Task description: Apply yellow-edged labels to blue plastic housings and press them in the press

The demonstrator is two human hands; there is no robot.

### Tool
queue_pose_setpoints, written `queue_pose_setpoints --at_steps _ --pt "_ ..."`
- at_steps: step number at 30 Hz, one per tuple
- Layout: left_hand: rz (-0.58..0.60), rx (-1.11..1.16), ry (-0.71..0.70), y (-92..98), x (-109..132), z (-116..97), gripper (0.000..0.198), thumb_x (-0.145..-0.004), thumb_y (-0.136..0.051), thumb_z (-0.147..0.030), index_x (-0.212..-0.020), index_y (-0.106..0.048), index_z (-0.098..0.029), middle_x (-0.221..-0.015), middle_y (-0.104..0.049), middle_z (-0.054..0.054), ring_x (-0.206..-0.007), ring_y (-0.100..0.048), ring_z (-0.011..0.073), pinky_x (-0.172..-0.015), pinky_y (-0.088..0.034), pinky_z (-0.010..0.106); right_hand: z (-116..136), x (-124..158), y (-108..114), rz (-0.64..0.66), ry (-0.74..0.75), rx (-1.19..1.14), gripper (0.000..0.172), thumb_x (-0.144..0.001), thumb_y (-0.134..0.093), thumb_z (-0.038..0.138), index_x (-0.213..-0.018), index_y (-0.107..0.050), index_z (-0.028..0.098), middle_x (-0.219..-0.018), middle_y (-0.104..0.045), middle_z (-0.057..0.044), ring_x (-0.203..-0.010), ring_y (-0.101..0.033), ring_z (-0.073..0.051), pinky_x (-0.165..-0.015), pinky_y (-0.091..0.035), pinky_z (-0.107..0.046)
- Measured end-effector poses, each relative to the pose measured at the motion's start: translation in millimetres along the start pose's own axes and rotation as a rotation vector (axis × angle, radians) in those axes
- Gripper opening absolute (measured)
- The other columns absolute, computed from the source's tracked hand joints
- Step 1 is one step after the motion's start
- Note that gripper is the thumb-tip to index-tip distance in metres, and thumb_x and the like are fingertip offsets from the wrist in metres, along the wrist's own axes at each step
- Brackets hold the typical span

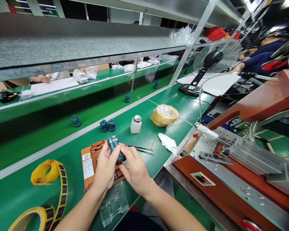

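Observation:
A dark blue moulded plastic part (113, 143) is held between both hands. My left hand (104, 168) has its fingers and thumb closed around its left side. On the right side, my right hand (134, 168) pinches its lower end. Beneath the hands lies an orange-brown fixture (86, 151) with recesses and a QR-code label, partly hidden by them. A clear plastic plate (114, 203) sits at its near edge. Two thin dark tweezers-like tools (143, 149) lie just right of the hands. Two similar blue parts (107, 125) stand behind the fixture.
A white pump bottle (136, 125), a wrapped yellow roll (164, 115) and a white tissue (167, 143) lie beyond. Yellow label tape (47, 173) curls at left. A machine (231, 173) and a fan (213, 57) stand right. A metal shelf (86, 41) crosses above. Other people sit behind.

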State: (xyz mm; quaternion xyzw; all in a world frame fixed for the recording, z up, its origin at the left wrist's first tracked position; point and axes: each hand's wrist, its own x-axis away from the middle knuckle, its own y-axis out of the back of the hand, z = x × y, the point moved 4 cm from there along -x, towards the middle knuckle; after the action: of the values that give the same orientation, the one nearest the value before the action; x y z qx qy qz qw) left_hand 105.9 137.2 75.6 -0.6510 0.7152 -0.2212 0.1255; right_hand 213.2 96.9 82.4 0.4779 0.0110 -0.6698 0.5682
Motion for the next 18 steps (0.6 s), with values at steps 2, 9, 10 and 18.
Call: queue_pose_setpoints --at_steps 2,9,10,18 --pt "0.031 0.061 0.069 1.4 -1.2 -3.8 0.052 -0.085 -0.075 -0.051 -0.125 -0.066 -0.021 -0.117 -0.074 0.011 -0.115 -0.068 0.0267 -0.1 -0.055 0.038 -2.3 -1.3 1.9 -0.032 -0.022 -0.049 0.062 -0.092 -0.059 0.01 -0.149 -0.04 0.023 -0.118 -0.061 -0.013 -0.11 -0.063 -0.028 -0.093 -0.059 -0.043" --pt "0.205 0.105 0.201 6.9 -6.6 -20.6 0.055 -0.082 -0.081 -0.032 -0.132 -0.063 -0.022 -0.125 -0.072 0.012 -0.118 -0.067 0.0295 -0.099 -0.056 0.039 -7.9 -7.6 8.1 -0.062 -0.141 -0.166 0.059 -0.088 -0.073 0.021 -0.141 -0.049 0.026 -0.114 -0.063 -0.01 -0.102 -0.066 -0.025 -0.087 -0.059 -0.039" --pt "0.206 0.097 0.194 6.9 -7.2 -20.7 0.058 -0.079 -0.083 -0.03 -0.133 -0.062 -0.022 -0.123 -0.073 0.012 -0.116 -0.068 0.0295 -0.099 -0.056 0.04 -6.6 -7.6 7.8 -0.056 -0.127 -0.159 0.059 -0.088 -0.072 0.02 -0.142 -0.048 0.026 -0.115 -0.063 -0.01 -0.104 -0.066 -0.025 -0.088 -0.059 -0.039" --pt "0.053 -0.14 0.014 1.2 -3.7 -12.6 0.067 -0.079 -0.081 -0.045 -0.136 -0.054 -0.02 -0.114 -0.074 0.013 -0.112 -0.069 0.0269 -0.1 -0.054 0.041 -10.2 -4.2 -7.2 -0.017 -0.008 -0.069 0.058 -0.088 -0.055 0.004 -0.142 -0.046 0.022 -0.113 -0.062 -0.012 -0.106 -0.064 -0.027 -0.091 -0.059 -0.043"
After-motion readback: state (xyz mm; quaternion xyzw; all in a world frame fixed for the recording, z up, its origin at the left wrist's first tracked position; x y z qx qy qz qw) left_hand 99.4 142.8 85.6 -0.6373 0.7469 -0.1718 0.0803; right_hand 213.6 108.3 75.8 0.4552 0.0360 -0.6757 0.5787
